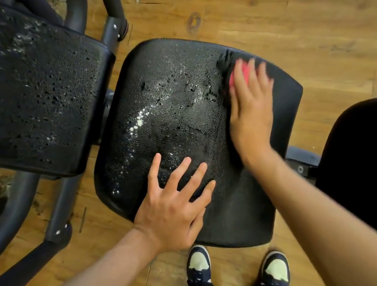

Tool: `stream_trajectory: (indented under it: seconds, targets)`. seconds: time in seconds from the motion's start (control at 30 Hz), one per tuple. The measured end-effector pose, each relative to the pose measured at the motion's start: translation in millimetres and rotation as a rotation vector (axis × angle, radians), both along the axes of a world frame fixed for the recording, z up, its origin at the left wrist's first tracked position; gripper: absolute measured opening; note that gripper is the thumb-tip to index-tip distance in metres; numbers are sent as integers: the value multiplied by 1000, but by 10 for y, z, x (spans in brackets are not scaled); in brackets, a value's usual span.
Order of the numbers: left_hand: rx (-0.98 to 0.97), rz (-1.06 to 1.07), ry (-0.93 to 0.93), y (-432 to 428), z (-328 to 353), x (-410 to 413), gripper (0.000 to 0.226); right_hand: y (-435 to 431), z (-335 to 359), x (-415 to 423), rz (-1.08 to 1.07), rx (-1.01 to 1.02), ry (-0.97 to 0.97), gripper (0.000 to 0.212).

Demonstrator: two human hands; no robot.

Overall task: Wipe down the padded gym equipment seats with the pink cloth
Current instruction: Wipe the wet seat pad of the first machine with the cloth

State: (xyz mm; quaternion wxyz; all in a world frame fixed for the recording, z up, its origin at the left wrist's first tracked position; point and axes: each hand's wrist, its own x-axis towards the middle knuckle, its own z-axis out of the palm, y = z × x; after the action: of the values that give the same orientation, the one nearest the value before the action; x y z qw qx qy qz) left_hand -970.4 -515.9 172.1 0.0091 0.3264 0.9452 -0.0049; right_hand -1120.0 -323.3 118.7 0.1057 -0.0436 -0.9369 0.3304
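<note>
Pink cloth (238, 75) under right hand (251, 106); left hand (172, 202) flat on seat (247, 202)

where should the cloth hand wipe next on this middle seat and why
Probably sweep the right hand, pressing the pink cloth, leftward across the middle seat. Droplets and white foam cover its centre and left, while the strip by the cloth looks wiped. The left hand rests flat on the near edge.
</note>
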Motion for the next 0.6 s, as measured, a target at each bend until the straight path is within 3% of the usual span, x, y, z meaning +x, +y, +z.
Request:
stream_trajectory:
  seconds: [0.07, 0.2, 0.37, 0.5, 0.6]
  targets:
    - [3, 6, -1, 0, 3, 1, 52, 16, -106, 607, 64, -21, -6, 47]
    - [1, 6, -15, 0, 18, 2, 54, 122, -188, 1337, -87, -127, -190, 50]
    - [-5, 10, -16, -7, 13, 10, 53, 210, -41, 460, -20, -127, -180, 49]
    - [-6, 1, -22, -12, -10, 18, 52, -110, 183, -460, 310, 76, 63, 46]
    - [-16, 16, -32, -12, -9, 11, 52, -382, 313, -606, 501, 137, 161, 46]
